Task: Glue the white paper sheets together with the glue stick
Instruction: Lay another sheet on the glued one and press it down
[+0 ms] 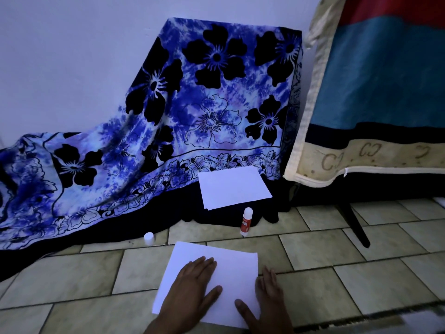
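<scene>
The white paper (pixel 212 268) lies flat on the tiled floor (pixel 337 280) right under the person, and both hands are spread on it: the left hand (pixel 192 285) rests palm down across the middle of the sheet with fingers together and the thumb splayed out, clamped on nothing, while the right hand (pixel 267 292) lies along the sheet's right edge, fingers flat and thumb apart, half on paper and half on tile. That looks to me like pressing sheets together and smoothing them, with the right hand squaring the edge so the layers line up; whether one sheet or several lie under the palms I cannot tell, as only a faint double edge shows at the far corner. Just beyond the paper's far edge the glue stick (pixel 246 221) stands upright with its cap off, kept within easy reach for the next pass, and its cap (pixel 149 238) sits beyond the paper's far left corner, well apart from the stick. Farther off, behind the stick, a small stack of spare sheets (pixel 233 188) rests on the dark hem of a blue flowered cloth (pixel 168 112) draped over something whose shape is hidden. The room is dim, the stick's label is unreadable, and both wrists are cut off by the bottom of the view
</scene>
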